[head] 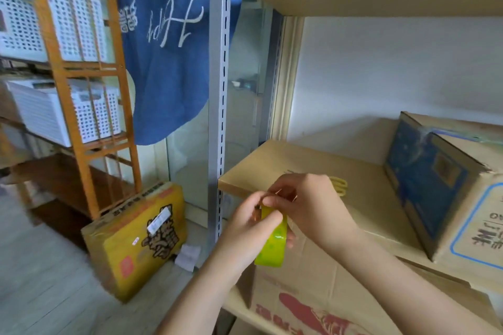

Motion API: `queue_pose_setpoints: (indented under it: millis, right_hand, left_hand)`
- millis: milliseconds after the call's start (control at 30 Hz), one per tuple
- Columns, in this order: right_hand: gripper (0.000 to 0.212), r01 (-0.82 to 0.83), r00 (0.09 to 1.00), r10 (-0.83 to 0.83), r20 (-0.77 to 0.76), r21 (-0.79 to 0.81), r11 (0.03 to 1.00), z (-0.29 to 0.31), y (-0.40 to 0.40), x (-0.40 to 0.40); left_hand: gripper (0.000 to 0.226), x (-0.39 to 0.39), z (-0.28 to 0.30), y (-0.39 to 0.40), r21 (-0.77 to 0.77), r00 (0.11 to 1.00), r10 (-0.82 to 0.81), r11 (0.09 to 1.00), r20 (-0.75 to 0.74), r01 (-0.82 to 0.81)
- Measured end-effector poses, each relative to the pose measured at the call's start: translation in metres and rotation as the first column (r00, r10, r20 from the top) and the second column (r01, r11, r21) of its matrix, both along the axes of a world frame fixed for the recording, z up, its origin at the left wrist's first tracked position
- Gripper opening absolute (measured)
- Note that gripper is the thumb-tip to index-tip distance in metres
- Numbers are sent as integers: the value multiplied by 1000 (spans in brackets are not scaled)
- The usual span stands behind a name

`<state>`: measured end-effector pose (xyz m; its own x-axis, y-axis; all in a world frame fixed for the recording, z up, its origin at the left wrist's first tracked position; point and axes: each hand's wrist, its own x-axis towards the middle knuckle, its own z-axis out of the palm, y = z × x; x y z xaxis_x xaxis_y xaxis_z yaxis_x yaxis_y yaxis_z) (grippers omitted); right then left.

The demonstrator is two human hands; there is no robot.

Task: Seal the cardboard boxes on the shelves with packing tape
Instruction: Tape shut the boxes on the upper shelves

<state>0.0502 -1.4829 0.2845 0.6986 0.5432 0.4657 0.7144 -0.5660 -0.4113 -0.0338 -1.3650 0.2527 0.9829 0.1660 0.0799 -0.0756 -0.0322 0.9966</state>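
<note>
Left hand (251, 221) grips the tape roll (273, 243); right hand (307, 207) fingers pinch its top edge, near the shelf (362, 179) box (449, 185).

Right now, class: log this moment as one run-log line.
stage: finding tape end | left hand: holds tape roll | right hand: picks at roll | boxes: on shelf, untouched

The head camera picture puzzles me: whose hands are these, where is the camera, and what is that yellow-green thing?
No machine here: a person wears a camera on the head, looking down at their own hands. The left hand grips a roll of yellow-green packing tape; the right hand pinches at the roll's top edge, probably finding the tape's end. Behind them, on a shelf, stands a cardboard box with blue print. Another yellow box sits on the floor, left.
</note>
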Motion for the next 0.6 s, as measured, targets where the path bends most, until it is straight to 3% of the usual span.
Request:
queue_pose_setpoints:
  millis: [100,167,267,367,400,500,600]
  right_hand:
    - [2,144,972,-122,203,-96,985,-16,11,-2]
    - [16,235,899,-152,412,-160,959,-27,16,1]
    - [25,226,868,-122,482,-166,960,-27,21,6]
    - [10,221,892,-144,428,-138,965,-18,21,14]
    - [3,212,921,-158,356,-119,970,-13,21,16]
    - [10,144,980,-153,130,76,987,1,19,28]
    - [11,159,985,-156,78,-41,986,-3,26,41]
  left_hand:
    - [16,3,-3,6,56,996,69,996,-52,-66]
    - [20,6,-3,8,74,992,94,993,-88,-87]
    - [30,12,-4,9,86,988,98,992,-118,-88]
    - [28,21,-2,11,157,990,81,986,-116,-62]
    - [26,24,-1,14,162,990,75,985,-116,-56]
    - [17,33,-4,22,95,983,104,991,-151,-91]
    - [22,42,-19,23,161,957,162,979,-241,-125]
